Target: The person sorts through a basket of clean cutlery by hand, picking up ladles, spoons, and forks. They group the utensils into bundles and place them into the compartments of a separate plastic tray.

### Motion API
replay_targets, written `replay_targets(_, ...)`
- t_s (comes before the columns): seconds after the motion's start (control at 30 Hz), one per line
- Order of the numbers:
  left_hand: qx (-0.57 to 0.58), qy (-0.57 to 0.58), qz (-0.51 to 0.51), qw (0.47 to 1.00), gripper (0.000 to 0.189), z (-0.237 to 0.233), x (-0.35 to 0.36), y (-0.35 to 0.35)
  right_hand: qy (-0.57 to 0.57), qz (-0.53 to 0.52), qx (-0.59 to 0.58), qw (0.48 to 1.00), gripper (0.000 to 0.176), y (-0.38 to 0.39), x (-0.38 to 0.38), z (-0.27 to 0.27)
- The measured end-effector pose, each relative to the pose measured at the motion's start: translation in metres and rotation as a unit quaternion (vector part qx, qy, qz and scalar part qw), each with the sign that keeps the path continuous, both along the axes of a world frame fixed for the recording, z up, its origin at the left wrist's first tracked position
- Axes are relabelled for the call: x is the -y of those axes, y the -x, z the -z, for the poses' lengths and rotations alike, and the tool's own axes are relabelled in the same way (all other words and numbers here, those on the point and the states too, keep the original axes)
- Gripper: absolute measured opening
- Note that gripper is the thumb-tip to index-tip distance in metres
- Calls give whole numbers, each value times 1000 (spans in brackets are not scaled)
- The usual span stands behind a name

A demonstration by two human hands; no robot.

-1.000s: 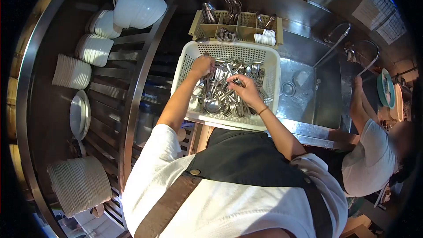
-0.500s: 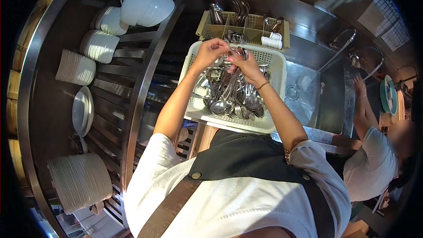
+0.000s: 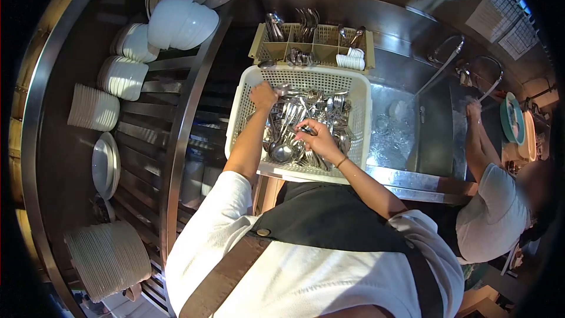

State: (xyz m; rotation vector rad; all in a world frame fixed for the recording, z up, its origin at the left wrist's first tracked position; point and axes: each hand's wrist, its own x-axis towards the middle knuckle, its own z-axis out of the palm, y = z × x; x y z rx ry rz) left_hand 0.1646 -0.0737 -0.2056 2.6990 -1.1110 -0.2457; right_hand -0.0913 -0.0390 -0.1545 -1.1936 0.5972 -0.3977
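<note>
A white perforated plastic basket [image 3: 364, 112] holds a heap of metal spoons and forks [image 3: 315, 106]. My left hand [image 3: 264, 95] is at the basket's left side, its fingers curled down; a spoon bowl [image 3: 282, 89] shows right beside them, and what lies within the grip is mostly hidden. Over the heap's front part, my right hand [image 3: 318, 141] pinches a dark, thin piece of cutlery [image 3: 306, 131] whose kind I cannot make out. A large round spoon or ladle [image 3: 282, 153] lies just left of it. Another spoon [image 3: 266, 63] rests by the basket's back rim.
Behind the basket stands a divided cutlery caddy [image 3: 325, 53] with upright cutlery and white pieces [image 3: 351, 60]. To the right are a water-filled sink [image 3: 391, 141] and a co-worker's hand [image 3: 473, 109] near a tap [image 3: 500, 76]. Stacked plates [image 3: 109, 259] and bowls [image 3: 182, 23] line the left rack.
My hands were together above the basket's back part, handling cutlery. They have parted: the left moved left and down, the right down towards the front of the heap. The view has shifted slightly.
</note>
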Motion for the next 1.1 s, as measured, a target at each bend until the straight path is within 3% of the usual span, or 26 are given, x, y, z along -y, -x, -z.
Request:
replay_targets(0.03, 0, -22, 21, 1000, 49, 7, 3, -9, -19, 25, 10, 999, 20, 0, -2, 0)
replay_targets(0.07, 62, 46, -3, 997, 33, 28, 8, -16, -10, 43, 52, 998, 27, -1, 1, 11)
replay_targets(0.1, 63, 46, -4, 997, 33, 25, 7, -22, -10, 41, 53, 998, 27, 0, 2, 12)
replay_targets(0.17, -107, 92, 12, 990, 27, 17, 3, -34, -48, 108, -13, 993, 28, 6, 3, 13)
replay_targets(0.23, -93, 160, 26, 982, 16, 6, -6, -34, -51, 86, -24, 995, 27, 14, 12, 8)
replay_targets(0.3, -223, 347, 33, 910, 7, -10, -17, -33, -161, 101, 24, 982, 15, 19, 18, 6)
replay_targets(0.33, -264, 404, 38, 875, 7, -38, -25, -20, -146, 120, 20, 982, 14, 17, 23, 2)
replay_targets(0.37, -261, 404, 37, 876, 7, -58, -30, -15, -142, 109, 32, 983, 14, 18, 34, 12)
replay_targets(0.43, -205, 507, 134, 826, 10, -88, -43, -7, -79, 129, 27, 988, 16, 11, 47, -30)
replay_targets(0.53, -265, 494, 155, 814, 13, -155, -56, 24, -34, 102, 59, 992, 17, -11, 70, -70)
replay_targets(0.57, -264, 496, 154, 813, 13, -166, -57, 33, -12, 87, 117, 989, 19, -20, 75, -80)
replay_targets(0.63, -370, 487, 183, 770, 14, -177, -56, 52, 15, 73, 175, 982, 20, -31, 73, -88)
replay_targets(0.7, -466, 489, 141, 724, 12, -169, -53, 75, -4, 25, 221, 975, 24, -40, 69, -87)
replay_targets(0.77, -506, 457, 38, 731, 15, -167, -59, 97, -107, 3, 239, 965, 26, -42, 52, -86)
replay_targets(0.83, -485, 449, 43, 749, 20, -144, -62, 105, -155, 34, 204, 966, 24, -44, 37, -63)
replay_targets(0.9, -559, 366, 47, 743, 23, -138, -72, 103, -223, 21, 158, 962, 31, -33, 34, -52)
replay_targets(0.97, -284, 409, 237, 834, 19, -108, -72, 86, -286, 4, 154, 946, 25, -27, 40, -63)
replay_targets(1.0, -284, 413, 233, 833, 19, -113, -74, 81, -284, 10, 144, 948, 24, -25, 46, -59)
replay_targets(1.07, -523, 345, 146, 766, 19, -133, -76, 68, -246, -6, 145, 958, 29, -20, 66, -68)
replay_targets(1.1, -502, 362, 126, 776, 20, -124, -72, 55, -205, -11, 147, 968, 30, -20, 81, -74)
